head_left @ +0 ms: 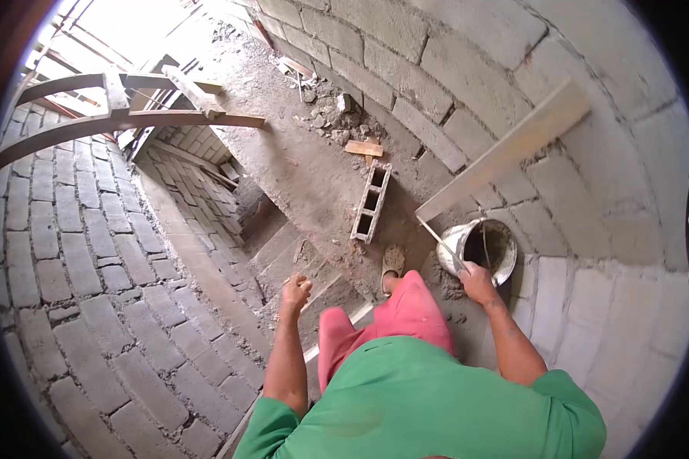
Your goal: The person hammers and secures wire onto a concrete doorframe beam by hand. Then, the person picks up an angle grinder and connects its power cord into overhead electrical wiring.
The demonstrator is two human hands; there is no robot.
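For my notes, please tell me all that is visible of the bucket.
The bucket is pale, round, smeared with grey; its material is unclear. Its open mouth shows a dark, stained inside. It sits beside the block wall. The right hand holds a thin rod in front of it; whether either touches it is unclear.

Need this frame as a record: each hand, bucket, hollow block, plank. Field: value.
left_hand: left hand, fingers loosely curled; grip contents unclear
right_hand: right hand, closed on thin tool
bucket: bucket, beside right hand; contents unclear
hollow_block: hollow block, on the ground, three openings showing
plank: plank, slanting along the block wall
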